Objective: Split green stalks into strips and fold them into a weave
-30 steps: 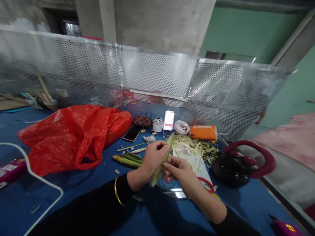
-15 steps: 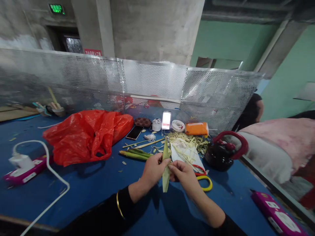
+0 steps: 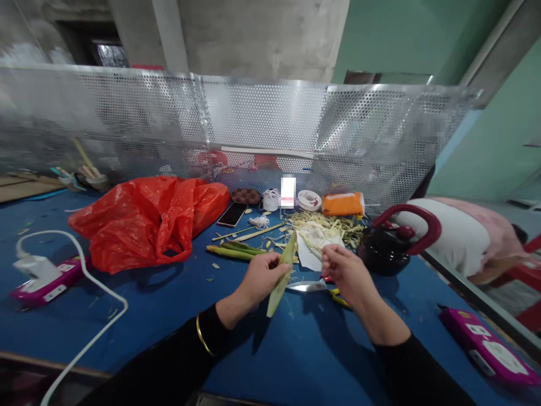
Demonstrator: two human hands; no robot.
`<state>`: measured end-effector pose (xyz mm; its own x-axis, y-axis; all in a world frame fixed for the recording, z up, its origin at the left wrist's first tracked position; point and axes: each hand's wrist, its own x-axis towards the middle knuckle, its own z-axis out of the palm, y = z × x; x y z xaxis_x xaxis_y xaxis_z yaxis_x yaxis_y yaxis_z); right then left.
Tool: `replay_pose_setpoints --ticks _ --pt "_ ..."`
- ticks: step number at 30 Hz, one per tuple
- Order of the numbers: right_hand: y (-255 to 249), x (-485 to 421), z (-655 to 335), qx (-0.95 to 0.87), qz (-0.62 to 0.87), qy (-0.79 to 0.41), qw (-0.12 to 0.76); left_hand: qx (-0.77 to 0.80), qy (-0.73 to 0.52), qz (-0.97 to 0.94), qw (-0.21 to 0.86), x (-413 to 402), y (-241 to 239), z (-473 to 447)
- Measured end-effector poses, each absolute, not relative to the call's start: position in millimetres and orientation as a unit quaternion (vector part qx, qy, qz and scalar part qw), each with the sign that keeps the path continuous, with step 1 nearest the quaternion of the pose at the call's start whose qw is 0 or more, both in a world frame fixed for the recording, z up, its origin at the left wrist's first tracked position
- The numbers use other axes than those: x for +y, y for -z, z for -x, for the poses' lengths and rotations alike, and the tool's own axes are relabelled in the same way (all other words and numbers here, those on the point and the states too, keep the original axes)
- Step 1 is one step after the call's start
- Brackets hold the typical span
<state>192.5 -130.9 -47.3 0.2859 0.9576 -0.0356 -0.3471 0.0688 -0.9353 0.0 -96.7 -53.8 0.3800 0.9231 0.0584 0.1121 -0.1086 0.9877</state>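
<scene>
My left hand [image 3: 261,278] is closed on a long pale green leaf strip [image 3: 275,294], holding it slanted above the blue table [image 3: 177,316]. My right hand [image 3: 344,270] is off the strip, a little to its right, with thumb and fingers pinched; what they hold, if anything, is too thin to see. Scissors [image 3: 306,286] lie on the table between and under the hands, blade pointing left and the handles mostly hidden by my right hand. More green stalks [image 3: 234,251] lie just beyond my left hand. Both arms wear black sleeves.
A red plastic bag [image 3: 147,220] lies at the left, with a phone [image 3: 234,214] beside it. Leaf trimmings [image 3: 333,227], white paper [image 3: 307,258], an orange pack [image 3: 343,204] and a black kettle [image 3: 386,251] are ahead right. A perforated metal screen [image 3: 253,124] closes the back. Another person [image 3: 460,237] bends at the right.
My right hand has let go of the leaf strip and moved right and away from it. The left hand keeps the strip, now tilted. The scissors' blade shows between the hands.
</scene>
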Motion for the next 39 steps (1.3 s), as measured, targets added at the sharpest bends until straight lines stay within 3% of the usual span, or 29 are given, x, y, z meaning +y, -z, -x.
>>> replay_pose_setpoints --ticks 2,4,8,11,17,27,29,32,33,35,37,39 --pt "43.8 -130.0 -200.5 -0.302 0.456 -0.464 0.697 0.425 -0.387 -0.644 0.504 -94.0 57.0 0.8" --pt "42.0 -133.0 -197.5 -0.309 0.467 -0.471 0.682 0.446 -0.398 -0.657 0.459 -91.2 59.9 1.8" --pt "46.9 -147.1 -165.4 -0.423 0.493 -0.605 0.459 0.473 -0.416 -0.69 0.356 -90.1 60.5 4.0" --pt "57.1 -154.7 -143.3 -0.45 0.501 -0.623 0.397 0.474 -0.423 -0.699 0.328 -93.3 57.4 4.3" --pt "67.9 -151.1 -140.9 -0.481 0.504 -0.612 0.375 0.479 -0.409 -0.703 0.331 -96.1 54.7 2.7" --pt "43.5 -148.3 -176.4 -0.5 0.423 -0.607 0.451 0.47 -0.423 -0.656 0.412 -85.1 65.0 3.3" --pt "42.6 -148.4 -180.1 -0.54 0.425 -0.61 0.395 0.463 -0.428 -0.638 0.442 -85.2 64.4 3.2" --pt "43.1 -147.1 -183.4 -0.611 0.408 -0.635 0.239 0.453 -0.434 -0.609 0.485 -86.7 62.8 2.6" --pt "43.7 -145.3 -184.6 -0.624 0.412 -0.624 0.227 0.451 -0.434 -0.602 0.496 -87.2 62.6 2.3" --pt "46.0 -139.3 -188.7 -0.638 0.467 -0.529 0.309 0.448 -0.432 -0.591 0.512 -88.1 62.9 1.6" --pt "49.2 -132.2 -195.0 -0.625 0.55 -0.326 0.448 0.445 -0.433 -0.582 0.524 -88.6 64.0 0.9" --pt "52.2 -127.5 -201.4 -0.614 0.615 -0.115 0.482 0.444 -0.438 -0.574 0.53 -88.5 65.5 0.3"
